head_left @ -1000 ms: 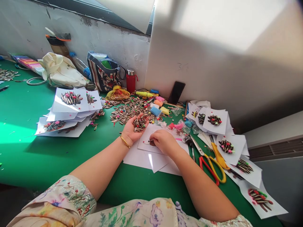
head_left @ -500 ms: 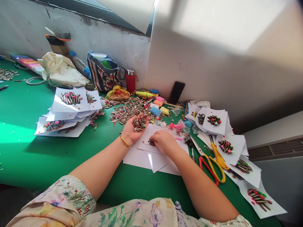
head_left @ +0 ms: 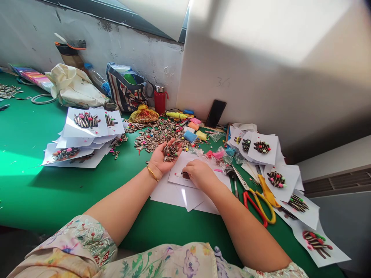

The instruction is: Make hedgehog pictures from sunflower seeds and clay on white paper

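My left hand (head_left: 163,159) is cupped palm up, holding a heap of striped sunflower seeds (head_left: 171,151) with a few small coloured bits among them. My right hand (head_left: 199,173) is bent into a pinch over a white paper card (head_left: 175,178). Its fingertips press at a dark brown patch (head_left: 185,175) on the card, and whatever sits between them is hidden. Small red dots show on the card left of the patch. More white sheets (head_left: 171,196) lie beneath the card. Beyond my left hand spreads a large pile of loose sunflower seeds (head_left: 153,137).
Scissors (head_left: 256,197) with red and yellow handles lie right of the cards. Seed-decorated cards are stacked at left (head_left: 87,133) and along the right (head_left: 262,148). Behind are coloured clay packets (head_left: 190,136), a leaning phone (head_left: 216,113), a red flask (head_left: 160,99) and a striped bag (head_left: 127,90).
My right fingertips have shifted very slightly on the brown patch. My left hand stays in place with its seeds.
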{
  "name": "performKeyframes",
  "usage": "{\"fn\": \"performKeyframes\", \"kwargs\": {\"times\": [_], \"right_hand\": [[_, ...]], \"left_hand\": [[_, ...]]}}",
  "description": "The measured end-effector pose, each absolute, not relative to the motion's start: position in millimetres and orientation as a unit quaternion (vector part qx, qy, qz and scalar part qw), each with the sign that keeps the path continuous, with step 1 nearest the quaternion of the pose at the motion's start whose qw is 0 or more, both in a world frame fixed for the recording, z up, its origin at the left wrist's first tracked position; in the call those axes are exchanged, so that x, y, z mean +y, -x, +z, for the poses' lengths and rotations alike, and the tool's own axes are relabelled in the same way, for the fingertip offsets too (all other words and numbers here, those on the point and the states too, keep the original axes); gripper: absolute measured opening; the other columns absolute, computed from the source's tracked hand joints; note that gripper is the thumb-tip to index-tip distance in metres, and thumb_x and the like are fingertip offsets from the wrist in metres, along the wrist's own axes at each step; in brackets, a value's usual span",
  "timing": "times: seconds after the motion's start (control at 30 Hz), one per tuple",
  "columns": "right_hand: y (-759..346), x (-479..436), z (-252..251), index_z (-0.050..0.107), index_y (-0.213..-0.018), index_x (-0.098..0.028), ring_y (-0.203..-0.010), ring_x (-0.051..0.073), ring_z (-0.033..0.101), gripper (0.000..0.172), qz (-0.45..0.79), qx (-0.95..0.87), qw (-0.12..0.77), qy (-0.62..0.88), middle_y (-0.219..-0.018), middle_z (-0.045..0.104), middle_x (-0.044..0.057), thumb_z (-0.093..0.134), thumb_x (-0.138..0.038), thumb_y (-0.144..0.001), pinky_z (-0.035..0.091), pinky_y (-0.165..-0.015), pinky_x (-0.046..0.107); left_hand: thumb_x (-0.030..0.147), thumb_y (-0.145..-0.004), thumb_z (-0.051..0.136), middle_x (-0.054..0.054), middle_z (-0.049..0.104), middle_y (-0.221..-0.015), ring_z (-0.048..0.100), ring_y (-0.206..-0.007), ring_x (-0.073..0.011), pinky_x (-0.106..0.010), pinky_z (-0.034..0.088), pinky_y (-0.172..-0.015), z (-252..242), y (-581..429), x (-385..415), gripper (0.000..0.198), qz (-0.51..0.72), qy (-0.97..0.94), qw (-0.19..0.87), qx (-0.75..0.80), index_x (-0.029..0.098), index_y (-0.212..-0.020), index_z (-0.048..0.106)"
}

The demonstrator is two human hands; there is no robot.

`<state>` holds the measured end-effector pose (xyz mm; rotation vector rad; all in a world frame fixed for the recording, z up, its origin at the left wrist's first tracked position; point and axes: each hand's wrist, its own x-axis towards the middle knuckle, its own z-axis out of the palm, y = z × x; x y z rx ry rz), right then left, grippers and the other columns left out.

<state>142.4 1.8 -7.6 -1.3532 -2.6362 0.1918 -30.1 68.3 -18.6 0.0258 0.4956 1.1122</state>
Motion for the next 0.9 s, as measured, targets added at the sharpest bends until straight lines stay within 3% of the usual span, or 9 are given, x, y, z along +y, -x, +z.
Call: {"fn": "performKeyframes", "kwargs": {"times": [0.3, 0.47, 0.73, 0.9], "right_hand": [[-145.6, 0.1, -7.2, 0.075, -0.098, -0.023, -0.081, 0.019, 0.056, 0.026, 0.031, -0.87, 0.145, 0.47, -0.089, 0.069, 0.006, 0.055, -0.011, -0.087, 0.039, -0.071, 0.03], [-135.8, -2.9, 0.7, 0.072, -0.091, -0.019, -0.081, 0.02, 0.053, 0.02, 0.007, -0.847, 0.216, 0.486, -0.085, 0.065, 0.007, 0.052, -0.02, -0.093, 0.038, -0.075, 0.032], [-114.4, 9.8, 8.1, 0.067, -0.093, -0.021, -0.085, 0.022, 0.054, 0.009, 0.005, -0.841, 0.206, 0.499, -0.087, 0.065, 0.006, 0.059, -0.024, -0.09, 0.037, -0.074, 0.031], [-102.2, 27.0, 8.3, 0.067, -0.087, -0.021, -0.083, 0.022, 0.054, 0.012, -0.005, -0.838, 0.175, 0.517, -0.085, 0.064, 0.007, 0.056, -0.026, -0.09, 0.036, -0.07, 0.032]], "left_hand": [[0.025, -0.093, 0.047, -0.013, 0.071, -0.103, 0.064, -0.114, -0.0267, -0.039, 0.056, -0.09, -21.8, 30.7, 68.6, 0.025, 0.513, -0.017, 0.829, 0.221, 0.015, -0.104, 0.067], [0.024, -0.093, 0.047, -0.013, 0.07, -0.109, 0.063, -0.115, -0.0272, -0.04, 0.056, -0.091, -20.6, 29.7, 64.5, 0.025, 0.509, -0.02, 0.836, 0.204, 0.016, -0.106, 0.067], [0.03, -0.095, 0.041, -0.013, 0.071, -0.111, 0.066, -0.109, -0.0271, -0.044, 0.054, -0.093, -17.8, 30.5, 63.2, 0.034, 0.497, -0.03, 0.845, 0.194, 0.017, -0.115, 0.066], [0.03, -0.096, 0.039, -0.013, 0.072, -0.108, 0.069, -0.1, -0.0247, -0.041, 0.052, -0.094, -16.7, 30.8, 63.0, 0.039, 0.492, -0.041, 0.845, 0.205, 0.016, -0.123, 0.063]]}}
